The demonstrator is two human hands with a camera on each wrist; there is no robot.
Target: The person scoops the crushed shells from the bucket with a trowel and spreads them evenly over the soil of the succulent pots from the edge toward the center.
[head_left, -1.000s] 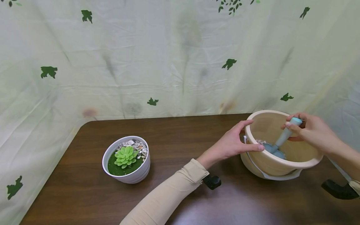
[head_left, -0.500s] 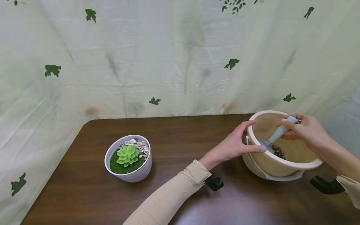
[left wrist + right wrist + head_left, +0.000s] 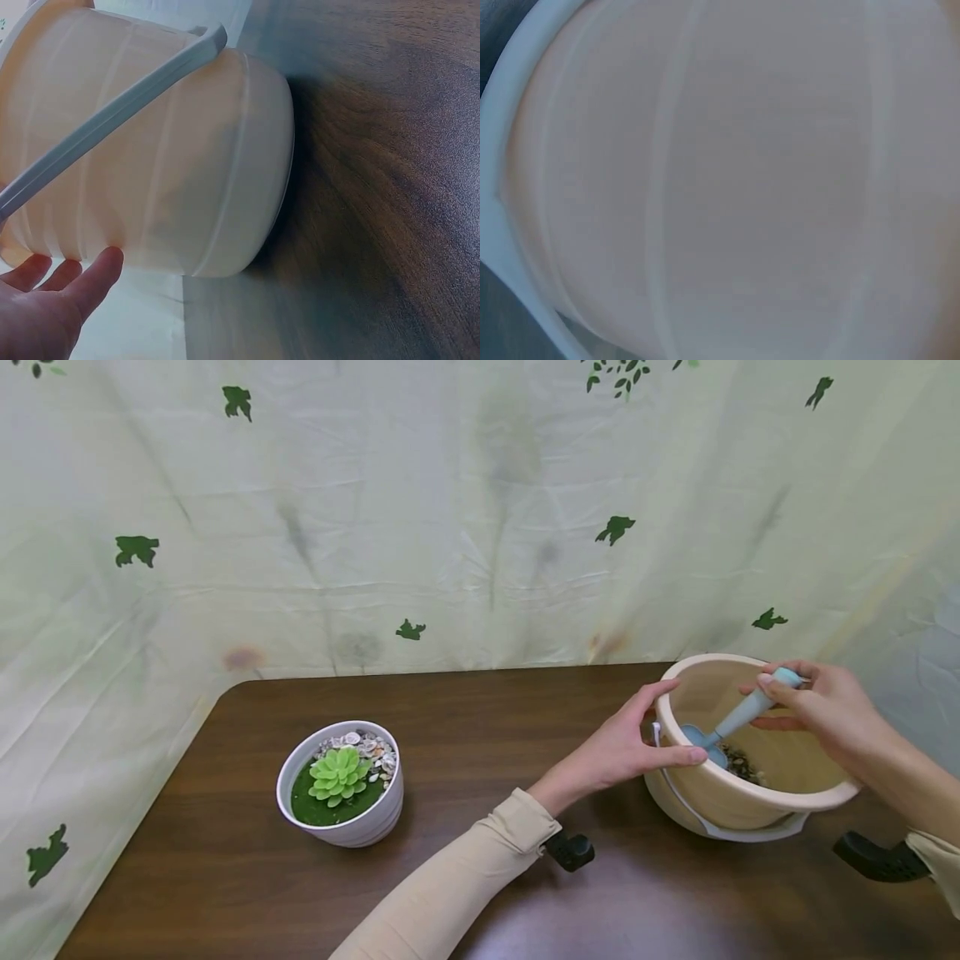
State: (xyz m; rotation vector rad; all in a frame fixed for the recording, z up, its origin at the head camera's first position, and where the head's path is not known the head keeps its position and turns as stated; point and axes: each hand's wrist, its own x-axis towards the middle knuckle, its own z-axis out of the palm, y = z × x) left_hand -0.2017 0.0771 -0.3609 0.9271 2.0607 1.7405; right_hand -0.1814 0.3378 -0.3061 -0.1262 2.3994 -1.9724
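A cream bucket [image 3: 720, 814] stands on the table at the right in the head view. My left hand [image 3: 615, 739] holds its left side, thumb at the rim and the other fingers spread along the wall. In the left wrist view, that hand's bent fingers [image 3: 97, 281] meet the ribbed wall. Inside the bucket, my right hand [image 3: 832, 702] grips the handle of a light blue toy shovel [image 3: 742, 714]. The shovel slants down to the left, its blade near the inner left wall. Small dark and pale pebbles [image 3: 741, 766] lie beside it. The right wrist view shows mostly bucket wall [image 3: 765, 180].
A white pot [image 3: 356, 835] with a green artificial succulent [image 3: 337, 775] and small shells stands at the left of the brown table [image 3: 480, 727]. The bucket's pale handle [image 3: 757, 835] hangs down its front. A leaf-patterned curtain [image 3: 450, 527] backs the table.
The shovel blade has shifted left toward the inner wall, and pebbles now show beside it. My right forearm has moved left a little; my left hand stays at the rim.
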